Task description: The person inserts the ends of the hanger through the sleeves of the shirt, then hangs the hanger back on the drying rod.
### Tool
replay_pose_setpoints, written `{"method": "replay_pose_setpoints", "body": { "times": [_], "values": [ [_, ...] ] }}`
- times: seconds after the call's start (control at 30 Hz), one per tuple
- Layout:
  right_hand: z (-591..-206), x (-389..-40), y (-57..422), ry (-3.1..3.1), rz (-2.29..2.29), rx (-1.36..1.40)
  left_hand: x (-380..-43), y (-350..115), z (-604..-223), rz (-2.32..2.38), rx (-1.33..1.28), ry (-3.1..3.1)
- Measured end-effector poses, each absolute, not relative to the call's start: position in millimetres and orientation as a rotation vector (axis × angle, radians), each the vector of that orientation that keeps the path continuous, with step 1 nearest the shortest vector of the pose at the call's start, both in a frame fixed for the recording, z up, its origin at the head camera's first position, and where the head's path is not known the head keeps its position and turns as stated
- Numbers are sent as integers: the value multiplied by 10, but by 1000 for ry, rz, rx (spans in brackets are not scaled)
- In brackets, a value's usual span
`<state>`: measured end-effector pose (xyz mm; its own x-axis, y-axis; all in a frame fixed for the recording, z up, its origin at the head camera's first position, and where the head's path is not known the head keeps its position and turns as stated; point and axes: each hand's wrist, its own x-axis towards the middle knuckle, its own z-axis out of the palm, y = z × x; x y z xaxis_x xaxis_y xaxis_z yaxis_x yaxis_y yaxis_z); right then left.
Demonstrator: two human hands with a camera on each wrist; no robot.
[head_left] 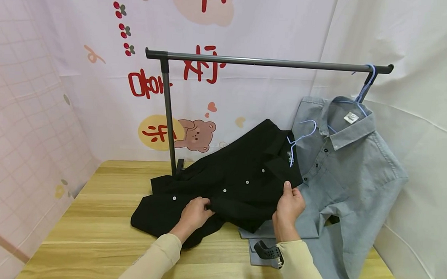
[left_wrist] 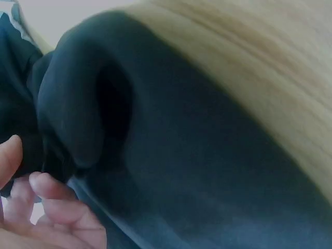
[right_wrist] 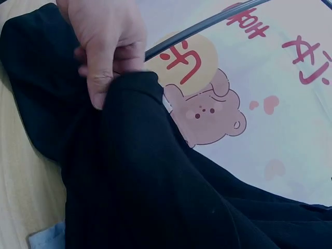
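Note:
A black button-up shirt slants across the tabletop and up toward the rack, with a light blue hanger inside its collar. My left hand pinches the dark cloth in the lower front of the shirt. My right hand grips the shirt's edge below the collar, thumb on top. In the left wrist view, curled fingers hold a fold of the black cloth. A bunched fold of the shirt fills much of the right wrist view.
A dark metal rack stands at the back of the wooden table. A grey-blue shirt hangs from its right end on a blue hanger, its lower part lying on the table. White printed cloth lines the back.

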<state>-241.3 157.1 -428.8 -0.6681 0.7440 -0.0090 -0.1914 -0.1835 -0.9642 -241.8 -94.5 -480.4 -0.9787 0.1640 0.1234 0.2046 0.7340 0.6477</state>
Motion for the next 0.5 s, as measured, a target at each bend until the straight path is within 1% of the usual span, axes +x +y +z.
{"method": "replay_pose_setpoints", "body": {
  "times": [0.1,0.33,0.5],
  "values": [
    [-4290,-2400,1612,-1433,1901,-674,-2431,-995,-4715,-1230,-346,-2859],
    [-4288,-2354,1685,-1384,1937,-696,-2453,-1167,-4336,-2076,-276,-2515],
    [-4290,-2346,1694,-1376,1937,-735,-2466,-1311,-4246,-2306,-389,-2473]
  ]
}}
